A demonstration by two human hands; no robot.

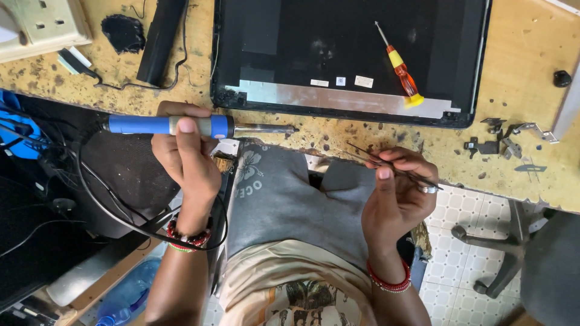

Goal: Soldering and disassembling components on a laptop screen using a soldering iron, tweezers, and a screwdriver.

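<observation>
Soldering work looks to be at the readying stage; the left hand (pixel 184 154) is clenched round the blue grip of a soldering iron (pixel 199 127), held level with its metal tip pointing right along the near edge of the tabletop (pixel 525 42); the right hand (pixel 396 187) pinches a pair of thin dark tweezers (pixel 386 162), their points aimed left toward the iron's tip but well apart from it; whether anything sits between the points is too small to tell. My reading is that both tools are poised and not yet applied; the next move would call for bringing tip and tweezers together steadily over 1 spot, keeping the hot end off fingers and the trailing cable (pixel 115 211).

On the far side lies an opened laptop lid (pixel 338 54), black inside with a silvery strip along its near edge, and a red and yellow screwdriver (pixel 402 69) rests on it; small metal hinge brackets (pixel 504 139) lie to the right. The tabletop is worn, stained wood; a pale socket block (pixel 42 24) sits far left; white patterned floor tiles (pixel 459 211) and a chair base (pixel 501 247) show near right.
</observation>
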